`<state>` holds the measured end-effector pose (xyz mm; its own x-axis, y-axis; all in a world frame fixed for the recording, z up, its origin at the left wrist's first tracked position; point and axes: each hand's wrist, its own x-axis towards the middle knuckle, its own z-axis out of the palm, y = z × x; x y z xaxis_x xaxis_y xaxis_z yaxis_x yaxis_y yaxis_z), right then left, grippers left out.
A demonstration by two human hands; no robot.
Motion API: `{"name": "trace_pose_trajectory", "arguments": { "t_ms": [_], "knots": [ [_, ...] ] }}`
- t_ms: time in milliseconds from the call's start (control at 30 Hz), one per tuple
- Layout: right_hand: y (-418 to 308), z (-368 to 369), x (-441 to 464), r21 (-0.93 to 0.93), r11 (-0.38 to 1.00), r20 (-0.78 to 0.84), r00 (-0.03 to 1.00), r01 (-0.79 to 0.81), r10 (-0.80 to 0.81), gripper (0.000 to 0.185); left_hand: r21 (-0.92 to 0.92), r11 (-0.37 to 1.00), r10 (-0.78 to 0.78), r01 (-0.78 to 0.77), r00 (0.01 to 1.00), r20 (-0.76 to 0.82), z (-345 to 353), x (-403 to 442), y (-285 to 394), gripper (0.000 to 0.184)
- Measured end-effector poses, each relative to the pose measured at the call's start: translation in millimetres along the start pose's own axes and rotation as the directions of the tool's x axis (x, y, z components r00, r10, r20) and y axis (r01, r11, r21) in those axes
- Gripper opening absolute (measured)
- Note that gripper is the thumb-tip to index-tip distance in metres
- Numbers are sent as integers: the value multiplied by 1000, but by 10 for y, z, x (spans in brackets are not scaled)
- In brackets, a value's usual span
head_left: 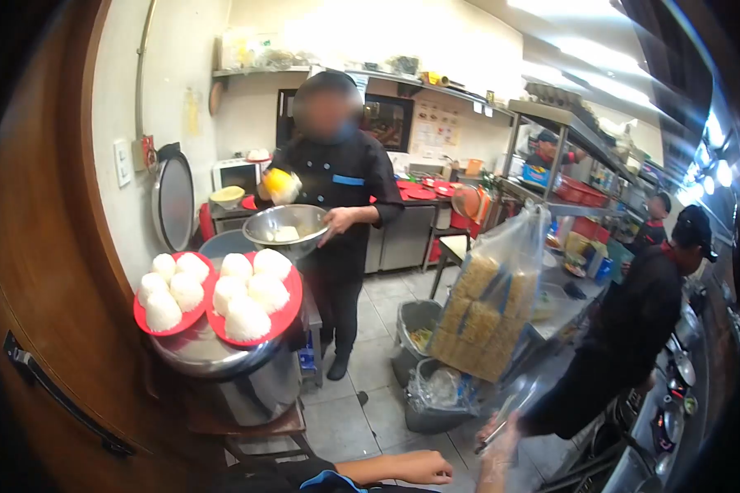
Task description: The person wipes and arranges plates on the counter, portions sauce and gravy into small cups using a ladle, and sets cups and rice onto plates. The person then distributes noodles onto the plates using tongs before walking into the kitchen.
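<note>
At the bottom centre is my left hand (427, 467), its fingers curled closed, with nothing showing in it. To its right my right hand (499, 453), slightly blurred and apparently in a clear glove, grips a long, thin metal utensil (495, 433). The utensil's upper part is smeared, so its kind is unclear. Above my hands stands a large clear bag (485, 304) packed with pale yellow-brown blocks. Below that bag is a grey bin (440, 419) with a plastic liner.
Red plates (286, 319) with white rice mounds sit on a steel pot (259, 382) at left. A co-worker (337, 189) holds a steel bowl (316, 240) and something yellow. Another person (641, 304) leans at the right counter. A second bin (415, 316) stands behind.
</note>
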<state>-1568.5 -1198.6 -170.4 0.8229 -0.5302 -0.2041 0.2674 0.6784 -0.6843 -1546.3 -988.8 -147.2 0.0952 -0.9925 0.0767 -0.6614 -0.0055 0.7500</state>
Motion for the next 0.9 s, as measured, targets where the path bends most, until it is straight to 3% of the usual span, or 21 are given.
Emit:
{"name": "trace_pose_trajectory", "arguments": {
  "t_ms": [67, 133, 200, 233, 267, 300, 333, 400, 533, 733, 833, 900],
  "knots": [
    [-289, 633, -54, -334, 925, -4, 981, 183, -196, 41, -1, 992, -129, 129, 987, -99, -134, -206, -358, 32],
    [-345, 789, 191, -507, 765, 278, 916, 397, -290, 37, 20, 974, -220, 225, 965, -143, -248, -433, -600, 31],
    [-321, 1052, 269, -560, 749, 277, 932, 353, -232, 36, 44, 944, -313, 327, 930, -193, -331, -618, -742, 31],
    [-247, 1117, 403, -694, 403, 436, 793, 597, -426, 36, 21, 916, -388, 400, 898, -207, -371, -678, -806, 33],
    [-223, 1290, 370, -703, -26, 622, 596, 711, -508, 37, -13, 882, -462, 471, 861, -213, -375, -734, -814, 35],
    [-243, 1453, 295, -734, -12, 626, 670, 679, -399, 40, 13, 849, -517, 528, 836, -181, -410, -778, -844, 38],
    [-186, 1580, 341, -730, -1, 632, 675, 683, -381, 40, 1, 840, -534, 543, 825, -186, -394, -823, -921, 38],
    [-103, 1774, 440, -701, -212, 712, 651, 681, -265, 38, 91, 758, -630, 646, 761, -155, -328, -906, -1091, 42],
    [-95, 2220, 571, -636, -93, 766, 614, 766, -191, 33, 7, 688, -718, 726, 682, -141, -505, -981, -1109, 45],
    [-147, 2640, 991, -607, -64, 793, 598, 792, -117, 35, -72, 593, -794, 802, 569, -214, -575, -1047, -1352, 49],
    [-87, 2774, 1112, -629, -11, 776, 626, 777, -80, 38, -306, 650, -755, 696, 542, -369, -176, -1151, -1833, 49],
    [-82, 2832, 1178, -619, 58, 783, 621, 783, -20, 39, -456, 596, -798, 660, 549, -248, 544, -1452, -2630, 55]
  ]
}}
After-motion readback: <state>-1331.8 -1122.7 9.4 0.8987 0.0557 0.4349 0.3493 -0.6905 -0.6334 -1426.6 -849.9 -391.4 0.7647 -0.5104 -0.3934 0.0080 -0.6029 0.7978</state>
